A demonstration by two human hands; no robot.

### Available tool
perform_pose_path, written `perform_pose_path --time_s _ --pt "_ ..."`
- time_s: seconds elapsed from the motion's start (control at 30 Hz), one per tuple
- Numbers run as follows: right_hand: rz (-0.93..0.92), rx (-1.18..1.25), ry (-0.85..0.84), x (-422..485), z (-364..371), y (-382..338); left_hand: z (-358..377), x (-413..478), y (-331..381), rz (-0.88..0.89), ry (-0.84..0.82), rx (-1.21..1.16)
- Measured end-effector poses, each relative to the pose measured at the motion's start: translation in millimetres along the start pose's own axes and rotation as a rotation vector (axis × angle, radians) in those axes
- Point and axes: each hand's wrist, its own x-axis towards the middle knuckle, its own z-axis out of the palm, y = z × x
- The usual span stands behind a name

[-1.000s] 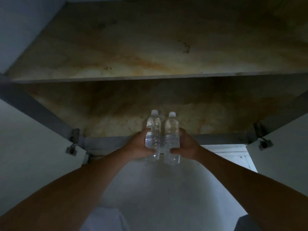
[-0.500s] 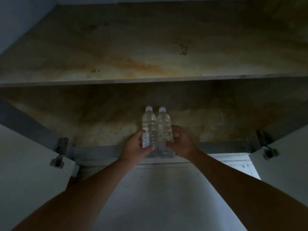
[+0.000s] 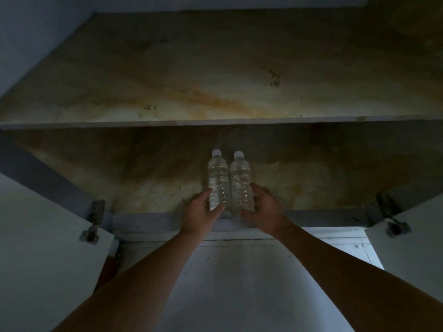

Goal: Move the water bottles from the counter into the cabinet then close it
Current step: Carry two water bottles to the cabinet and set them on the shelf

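Two clear water bottles with white caps stand upright side by side inside the open overhead cabinet, on its bottom shelf [image 3: 155, 220] near the front edge. My left hand [image 3: 199, 212] wraps the lower part of the left bottle [image 3: 217, 178]. The right bottle [image 3: 239, 180] is gripped low down by my right hand [image 3: 266, 212]. The two bottles touch each other. Their bases are hidden behind my fingers and the shelf edge.
The cabinet's upper shelf [image 3: 143, 124] runs across above the bottles, stained yellow-brown. The left door [image 3: 43, 248] and the right door [image 3: 412, 240] both hang open to the sides on metal hinges [image 3: 93, 224]. A white wall lies below the cabinet.
Both hands have carried the bottles up and forward over the cabinet's front edge onto the bottom shelf. The bottles stand deeper inside, and my grip sits lower on them.
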Motion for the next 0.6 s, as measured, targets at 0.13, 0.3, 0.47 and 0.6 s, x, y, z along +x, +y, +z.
perform_pose_path --time_s 0.13,0.3,0.47,0.6 --pt "0.079 -0.051 -0.007 6.0 2.4 -2.7 -3.9 6.6 0.9 -0.004 -0.004 -0.006" --pt "0.057 -0.13 0.005 19.2 3.6 -8.1 -12.0 14.9 5.9 -0.026 -0.053 -0.019" --pt "0.044 -0.242 0.057 20.7 7.8 -9.3 -10.3 8.0 10.7 -0.018 0.013 -0.014" --pt "0.049 -0.17 0.06 22.7 9.2 -3.7 -11.1 6.2 5.5 -0.012 -0.023 -0.001"
